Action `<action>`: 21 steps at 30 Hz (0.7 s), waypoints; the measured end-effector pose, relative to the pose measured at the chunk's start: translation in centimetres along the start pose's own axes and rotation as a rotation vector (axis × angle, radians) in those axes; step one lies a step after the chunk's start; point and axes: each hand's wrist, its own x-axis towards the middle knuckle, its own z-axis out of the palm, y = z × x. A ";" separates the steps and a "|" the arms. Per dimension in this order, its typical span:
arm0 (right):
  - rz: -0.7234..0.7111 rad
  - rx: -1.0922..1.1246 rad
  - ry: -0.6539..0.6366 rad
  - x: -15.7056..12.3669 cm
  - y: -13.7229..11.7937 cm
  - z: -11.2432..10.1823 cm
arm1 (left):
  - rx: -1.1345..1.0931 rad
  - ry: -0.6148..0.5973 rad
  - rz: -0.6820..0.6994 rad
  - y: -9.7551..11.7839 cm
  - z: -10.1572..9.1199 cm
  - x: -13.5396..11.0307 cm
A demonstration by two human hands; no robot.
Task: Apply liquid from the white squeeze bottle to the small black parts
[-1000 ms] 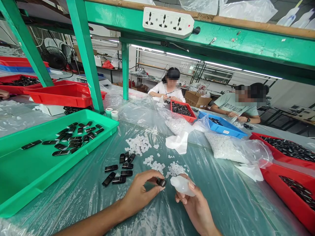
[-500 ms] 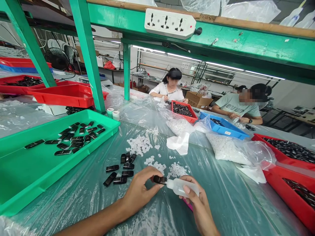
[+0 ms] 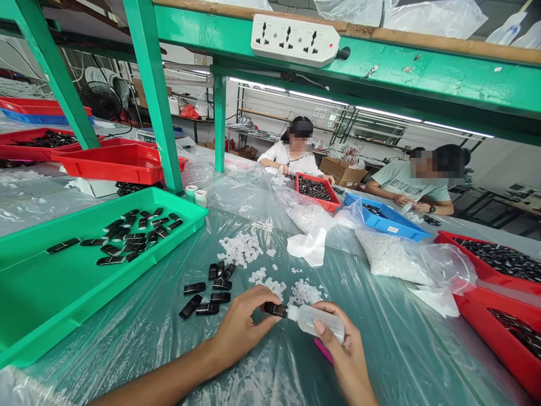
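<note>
I pinch a small black case (image 3: 275,309) between the thumb and fingers of my left hand (image 3: 239,332), just above the plastic sheet (image 3: 393,349) that covers the table. My right hand (image 3: 344,352) is wrapped around a small clear squeeze bottle (image 3: 318,321), lying nearly level, and its white tip touches the end of the case. Something pink (image 3: 323,351) shows under that hand; I cannot tell what it is.

Just beyond my left hand lie several more black cases (image 3: 209,287) in a loose group, and beside them scattered piles of small white pieces (image 3: 270,270). Further left stands a green tray (image 3: 51,299) with more black cases in it. To my right are a bag of white pieces (image 3: 389,256) and red trays (image 3: 499,282) of black parts.
</note>
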 end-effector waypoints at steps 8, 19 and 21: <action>-0.004 -0.001 -0.014 -0.1 0.2 -0.1 | -0.008 -0.013 -0.020 -0.2 0.0 0.1; -0.033 -0.085 -0.018 -0.1 0.2 -0.4 | -0.029 -0.022 -0.052 -0.3 0.2 0.1; -0.029 -0.076 -0.036 -0.1 0.1 -0.4 | -0.026 -0.021 -0.061 -0.3 0.2 0.2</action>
